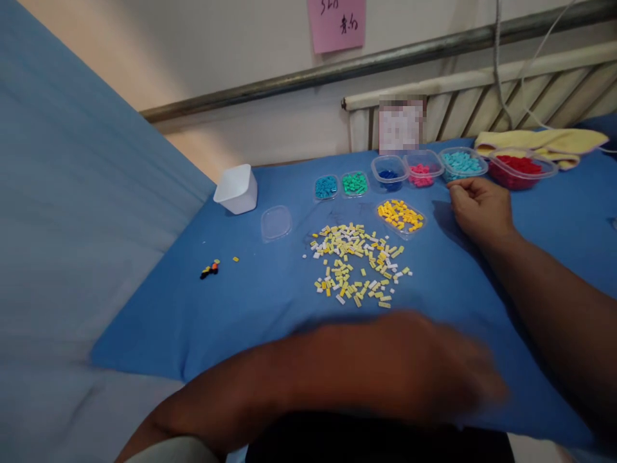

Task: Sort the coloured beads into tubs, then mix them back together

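Note:
My right hand (482, 202) is closed, thumb and fingers drawn together, just in front of the clear tub of light blue bricks (461, 162). Whatever it may hold is hidden. Smeared by motion, my left hand (448, 370) reaches across the front of the table toward the right, its fingers unclear. Beyond my left forearm lies a loose pile of small yellow and white bricks (351, 247). Between the pile and the row of tubs stands a clear tub of orange-yellow bricks (401, 216).
Small tubs of blue (326, 187), green (355, 184), dark blue (388, 177), pink (422, 173) and red bricks (518, 167) line the back. A white box (237, 189), clear lid (276, 222) and black-and-yellow pieces (210, 269) lie left. A yellow cloth (540, 143) sits by the radiator (482, 93).

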